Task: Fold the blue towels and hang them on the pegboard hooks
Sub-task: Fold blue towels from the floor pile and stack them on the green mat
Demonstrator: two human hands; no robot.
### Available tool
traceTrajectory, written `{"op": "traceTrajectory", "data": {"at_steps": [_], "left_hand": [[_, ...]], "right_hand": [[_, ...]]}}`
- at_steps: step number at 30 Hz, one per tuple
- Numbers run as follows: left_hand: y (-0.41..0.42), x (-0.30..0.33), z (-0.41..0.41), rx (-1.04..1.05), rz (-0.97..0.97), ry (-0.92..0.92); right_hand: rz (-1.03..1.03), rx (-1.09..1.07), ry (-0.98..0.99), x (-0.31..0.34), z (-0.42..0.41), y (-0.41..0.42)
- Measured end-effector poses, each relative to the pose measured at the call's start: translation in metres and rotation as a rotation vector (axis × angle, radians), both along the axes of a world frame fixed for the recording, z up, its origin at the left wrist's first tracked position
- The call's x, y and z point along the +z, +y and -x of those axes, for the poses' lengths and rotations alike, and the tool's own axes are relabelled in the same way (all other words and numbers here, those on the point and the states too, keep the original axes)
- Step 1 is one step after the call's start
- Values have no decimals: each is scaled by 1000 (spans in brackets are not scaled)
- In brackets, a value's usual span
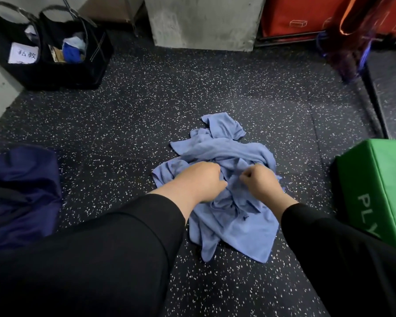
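On the speckled floor [124,124] the crumpled blue towels [229,202] lay directly beneath both hands, stretching away from the person; the left hand [199,179] and right hand [261,181] each pinched folds mid-heap.

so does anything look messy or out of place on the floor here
Yes: the blue towels lie crumpled and tangled in a heap on the speckled floor, not folded. The left hand and right hand both have a grip on the fabric. No pegboard is visible.
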State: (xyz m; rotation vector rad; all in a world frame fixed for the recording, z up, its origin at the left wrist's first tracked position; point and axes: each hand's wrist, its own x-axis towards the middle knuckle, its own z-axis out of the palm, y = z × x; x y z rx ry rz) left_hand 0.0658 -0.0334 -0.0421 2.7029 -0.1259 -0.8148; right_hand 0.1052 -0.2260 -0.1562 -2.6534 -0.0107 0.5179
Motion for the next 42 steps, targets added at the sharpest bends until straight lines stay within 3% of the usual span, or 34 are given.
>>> {"op": "traceTrajectory", "data": {"at_steps": [3, 10, 17, 23, 27, 33, 36, 42], "left_hand": [[0, 10, 1, 7, 3, -59], [10, 57, 14, 38, 83, -136], [-4, 127, 42, 197, 440, -246], [-23, 163, 81, 189, 678, -391], [-25, 164, 84, 216, 614, -440], [-10, 174, 72, 448, 840, -545], [-10, 178, 71, 439, 909, -526], [-29, 180, 74, 457, 1096, -446]], "right_hand": [[-186, -171, -91, 30, -2, -2], [-343, -224, -234, 138, 13, -13], [-607, -266, -405, 253, 69, -10], [-935, -298, -416, 300, 127, -9], [-1071, -327, -396, 306, 139, -8], [-865, -386, -386, 287, 128, -22], [-776, -382, -301, 287, 124, -20], [-453, -245, -350, 291, 125, -3]]}}
